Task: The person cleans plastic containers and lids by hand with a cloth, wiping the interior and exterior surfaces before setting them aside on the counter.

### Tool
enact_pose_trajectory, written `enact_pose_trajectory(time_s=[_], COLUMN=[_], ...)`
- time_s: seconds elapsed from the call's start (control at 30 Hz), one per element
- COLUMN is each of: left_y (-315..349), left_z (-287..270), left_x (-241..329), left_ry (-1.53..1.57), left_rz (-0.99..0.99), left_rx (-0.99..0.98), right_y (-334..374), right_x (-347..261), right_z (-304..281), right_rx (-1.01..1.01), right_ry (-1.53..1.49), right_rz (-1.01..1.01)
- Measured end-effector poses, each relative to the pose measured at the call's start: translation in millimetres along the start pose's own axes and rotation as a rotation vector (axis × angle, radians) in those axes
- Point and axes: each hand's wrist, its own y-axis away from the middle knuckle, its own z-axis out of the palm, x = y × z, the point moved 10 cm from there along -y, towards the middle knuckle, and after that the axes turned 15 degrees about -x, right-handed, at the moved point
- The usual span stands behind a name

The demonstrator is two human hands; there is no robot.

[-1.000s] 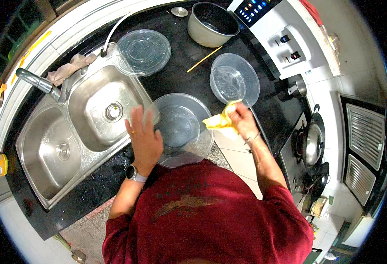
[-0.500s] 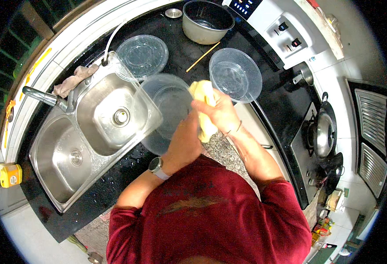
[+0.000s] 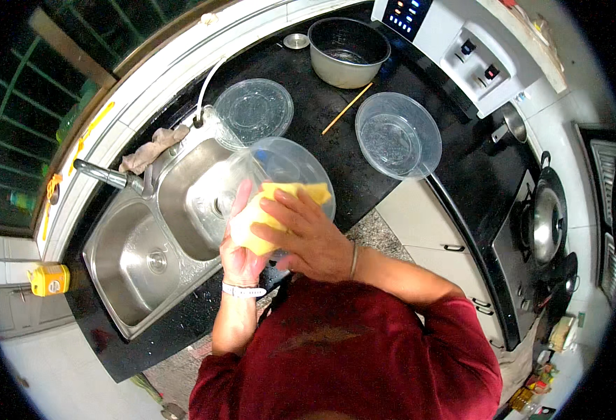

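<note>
A yellow cloth (image 3: 255, 234) is bunched between my two hands, over the front of the counter. My left hand (image 3: 239, 255) is palm up beneath its left side, fingers pointing away from me, with the cloth against the palm. My right hand (image 3: 315, 241) presses on the cloth from the right, its fingers curved over the top. Just beyond the hands a clear plastic tub (image 3: 299, 162) stands beside the sink, partly hidden by the cloth and right hand. A second clear tub (image 3: 399, 136) sits farther right, and a clear round lid (image 3: 253, 112) lies behind.
The steel double sink (image 3: 122, 234) is at left, with a faucet (image 3: 105, 173) and a rag (image 3: 155, 148) behind. At the back are a deep pot (image 3: 350, 70), a chopstick-like stick (image 3: 347, 108) and a water dispenser (image 3: 486, 66). A lidded wok (image 3: 547, 220) stands right; a yellow container (image 3: 49, 280) left.
My hands and the yellow cloth have shifted left and nearer to me. My left palm has turned up, and the right hand now spreads over the cloth. The view has shifted slightly.
</note>
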Motion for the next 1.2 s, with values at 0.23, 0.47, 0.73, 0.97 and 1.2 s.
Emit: enact_pose_trajectory(time_s=[0.23, 0.47, 0.73, 0.97, 1.2], left_y=[-3, 4, -14, -8, -20], left_z=[39, -1, 46, 14, 53], left_x=[1, 17, 21, 24, 9], left_ry=[0.098, -0.007, 0.085, -0.116, -0.102], left_rz=[0.027, 0.095, 0.041, 0.015, -0.058], left_rx=[-0.228, -0.058, -0.362, -0.127, -0.342], right_y=[-32, -1, -41, -7, -31], right_x=[80, 0, 86, 20, 121], right_z=[-12, -5, -27, -22, -36], right_rx=[0.099, -0.039, 0.171, 0.122, 0.291], right_ry=[0.333, -0.113, 0.293, -0.149, -0.277], right_rz=[0.049, 0.128, 0.105, 0.099, 0.118])
